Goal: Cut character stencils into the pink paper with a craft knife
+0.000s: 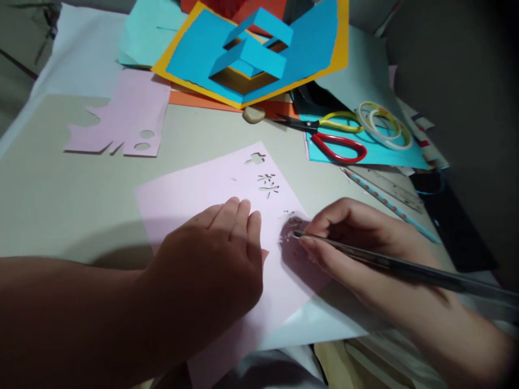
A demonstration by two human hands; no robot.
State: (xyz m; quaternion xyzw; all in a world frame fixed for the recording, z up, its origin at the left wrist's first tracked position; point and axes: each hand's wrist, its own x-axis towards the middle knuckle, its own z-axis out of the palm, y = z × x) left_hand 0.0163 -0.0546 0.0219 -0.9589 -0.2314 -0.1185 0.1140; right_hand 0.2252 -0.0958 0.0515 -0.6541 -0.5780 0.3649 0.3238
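Observation:
A pink paper sheet (pixel 182 189) lies at an angle on the table, with several small cut-out shapes along its right side. My left hand (pixel 219 254) rests flat on the sheet, fingers stretched forward and holding nothing. In my right hand (pixel 344 237) is a long, dark, thin tool (pixel 389 263), pinched near its tip. That tip meets the paper by the lowest cut marks, where the hand's shadow falls. What kind of blade or point it has is too small to tell.
Scissors (pixel 311 126) with yellow and red handles, tape rolls (pixel 391 129) and a patterned pencil (pixel 389 204) lie at the right. A blue-and-yellow pop-up card (pixel 194 48) stands at the back. A cut pink scrap (pixel 135 111) is at the back left; a stone (pixel 254 114) sits by the scissors.

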